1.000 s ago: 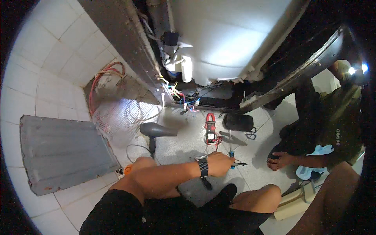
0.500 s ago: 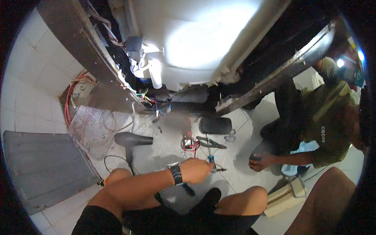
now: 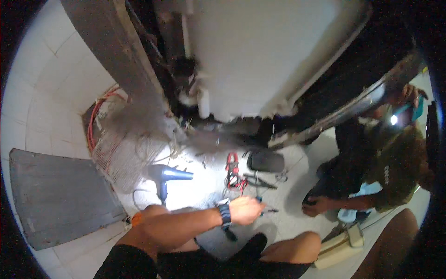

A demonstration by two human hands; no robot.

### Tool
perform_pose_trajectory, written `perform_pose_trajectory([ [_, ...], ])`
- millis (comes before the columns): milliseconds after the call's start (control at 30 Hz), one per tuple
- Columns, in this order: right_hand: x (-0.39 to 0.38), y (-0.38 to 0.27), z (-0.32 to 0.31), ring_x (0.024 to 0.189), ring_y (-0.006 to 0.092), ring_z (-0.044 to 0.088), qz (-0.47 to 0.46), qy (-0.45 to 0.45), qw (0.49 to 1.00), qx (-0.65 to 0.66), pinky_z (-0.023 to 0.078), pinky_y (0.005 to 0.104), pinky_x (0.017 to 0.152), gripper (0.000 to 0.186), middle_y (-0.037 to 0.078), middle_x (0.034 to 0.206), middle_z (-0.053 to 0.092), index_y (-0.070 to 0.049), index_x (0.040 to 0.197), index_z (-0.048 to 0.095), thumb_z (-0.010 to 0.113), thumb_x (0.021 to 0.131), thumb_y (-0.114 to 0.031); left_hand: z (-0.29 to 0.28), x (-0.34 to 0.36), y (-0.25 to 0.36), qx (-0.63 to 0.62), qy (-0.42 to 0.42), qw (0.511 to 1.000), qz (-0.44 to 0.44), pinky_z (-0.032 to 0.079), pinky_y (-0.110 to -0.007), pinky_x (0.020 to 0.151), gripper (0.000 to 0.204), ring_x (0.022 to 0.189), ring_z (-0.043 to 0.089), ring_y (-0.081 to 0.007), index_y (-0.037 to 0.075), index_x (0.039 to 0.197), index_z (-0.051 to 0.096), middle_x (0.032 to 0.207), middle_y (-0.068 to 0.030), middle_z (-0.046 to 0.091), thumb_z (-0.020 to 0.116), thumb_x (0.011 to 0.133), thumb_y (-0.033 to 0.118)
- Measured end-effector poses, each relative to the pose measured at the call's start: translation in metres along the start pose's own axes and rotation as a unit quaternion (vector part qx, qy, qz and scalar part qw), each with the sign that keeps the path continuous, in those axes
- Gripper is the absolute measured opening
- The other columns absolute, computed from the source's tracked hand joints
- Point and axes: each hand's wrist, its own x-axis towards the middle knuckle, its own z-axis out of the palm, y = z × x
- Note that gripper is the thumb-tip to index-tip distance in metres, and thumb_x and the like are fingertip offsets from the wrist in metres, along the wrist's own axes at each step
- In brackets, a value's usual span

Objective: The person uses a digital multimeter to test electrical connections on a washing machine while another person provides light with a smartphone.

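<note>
Left hand (image 3: 246, 210): back uppermost, stretched to the right past a dark wristwatch (image 3: 225, 215); the fingers turn out of sight, so I cannot tell whether they pinch or only touch.
Hidden: the near end of the teal-and-dark tool (image 3: 271, 210) is lost behind the hand; blur hides its exact kind.
Smeared: wires (image 3: 187, 123) at the foot of the left dark frame (image 3: 111, 44).
Tool's place: just right of the fingertips, over the pale floor (image 3: 293, 188), on the near side of the dark pliers (image 3: 261, 181) and black case (image 3: 265, 161).
Tool's look: teal beside the hand, slim dark tip pointing right.
</note>
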Motion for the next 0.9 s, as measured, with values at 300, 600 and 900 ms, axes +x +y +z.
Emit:
perform_pose_trajectory([
  [300, -0.003, -0.013, 0.003, 0.081, 0.0221, 0.062, 0.025, -0.017, 0.999, 0.033, 0.048, 0.0357, 0.071, 0.048, 0.013, 0.094, 0.065, -0.006, 0.106, 0.066, 0.07, 0.077, -0.044, -0.018, -0.012, 0.019, -0.023, -0.052, 0.998, -0.036, 0.051, -0.053, 0.074, 0.026, 0.087, 0.065, -0.0436, 0.002, 0.11, 0.054, 0.092, -0.0235, 0.066, 0.049, 0.096, 0.023],
  [600, 0.008, -0.04, -0.008, 0.08, 0.0225, 0.063, 0.002, -0.015, 0.998, 0.066, 0.048, 0.0364, 0.07, 0.051, 0.013, 0.092, 0.066, -0.006, 0.104, 0.068, 0.07, 0.076, -0.048, -0.017, 0.002, 0.009, 0.002, -0.011, 1.0, 0.013, 0.05, -0.053, 0.072, 0.023, 0.083, 0.064, -0.0428, 0.0, 0.102, 0.054, 0.089, -0.0224, 0.065, 0.051, 0.096, 0.022],
  [900, 0.029, -0.123, -0.03, 0.079, 0.0229, 0.063, -0.086, -0.062, 0.967, 0.234, 0.048, 0.0371, 0.069, 0.053, 0.013, 0.09, 0.067, -0.006, 0.102, 0.069, 0.07, 0.076, -0.052, -0.006, -0.013, -0.008, 0.019, 0.004, 0.997, -0.069, 0.052, -0.052, 0.066, 0.022, 0.076, 0.065, -0.0422, 0.003, 0.101, 0.056, 0.082, -0.0201, 0.064, 0.05, 0.096, 0.024],
])
